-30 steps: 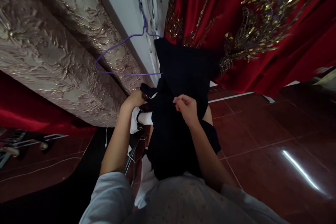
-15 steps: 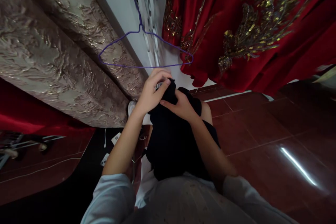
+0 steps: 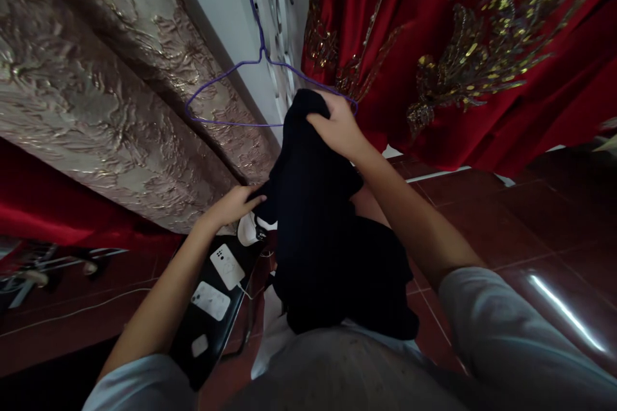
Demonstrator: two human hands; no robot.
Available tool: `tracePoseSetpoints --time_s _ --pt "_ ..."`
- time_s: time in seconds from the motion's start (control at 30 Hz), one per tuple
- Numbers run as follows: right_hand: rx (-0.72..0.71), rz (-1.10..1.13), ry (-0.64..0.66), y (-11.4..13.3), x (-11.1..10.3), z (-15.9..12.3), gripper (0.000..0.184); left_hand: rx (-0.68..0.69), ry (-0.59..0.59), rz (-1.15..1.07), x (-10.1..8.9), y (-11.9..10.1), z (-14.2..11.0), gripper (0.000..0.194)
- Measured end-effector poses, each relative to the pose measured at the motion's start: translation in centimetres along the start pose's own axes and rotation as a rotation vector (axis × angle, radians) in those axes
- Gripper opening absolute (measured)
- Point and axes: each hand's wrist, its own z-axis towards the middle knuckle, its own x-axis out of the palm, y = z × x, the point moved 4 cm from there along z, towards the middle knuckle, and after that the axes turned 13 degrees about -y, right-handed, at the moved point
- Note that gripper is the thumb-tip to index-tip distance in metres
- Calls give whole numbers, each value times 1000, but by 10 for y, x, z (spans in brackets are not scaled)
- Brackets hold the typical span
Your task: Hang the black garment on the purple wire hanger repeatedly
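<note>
Dark garment (image 3: pixel 313 199) held over the lap, its top hiding part of the purple hanger (image 3: pixel 261 51). Right hand (image 3: pixel 340 126): thumb and fingers pinch the top edge. Left hand (image 3: pixel 235 207): thumb and fingers pinch the left side. White phone (image 3: pixel 227 266) lies near the black table's (image 3: pixel 222 331) right edge.

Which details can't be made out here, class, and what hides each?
In the head view:
Right hand: most fingertips, hidden by the dark cloth.
Dark cloth: garment type, lost in shadow.
Purple hanger: part of its lower bar, behind the cloth.
Red fabric: upper end, beyond the top edge.
</note>
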Motion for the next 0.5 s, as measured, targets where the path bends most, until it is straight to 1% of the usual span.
tracePoseSetpoints --time_s 0.03,0.07,0.1,0.17,0.23,0.3,0.37,0.43,0.5 --pt "-45 -29 -1 -10 9 6 11 22 16 29 -7 7 -2 30" --pt "-58 -65 4 -22 19 10 11 40 13 60 -13 13 -4 35" --pt "-47 -105 8 -35 27 11 13 50 9 90 -19 18 -6 37" --pt "-3 -173 3 -56 36 9 20 15 -4 121 -26 29 -10 37" --pt "4 -209 -25 -66 34 2 27 -24 22 135 -30 39 -14 37" --pt "-25 -219 -58 -64 22 -4 36 -26 -12 157 -36 47 -15 38" --pt "-47 -221 -76 -56 8 -7 45 23 -133 155 -50 49 -11 36" --pt "-52 -226 -87 -48 -4 -6 48 112 -317 112 -70 45 -1 30" --pt "-53 -241 -92 -41 -13 -3 48 194 -487 67 -88 35 13 28"
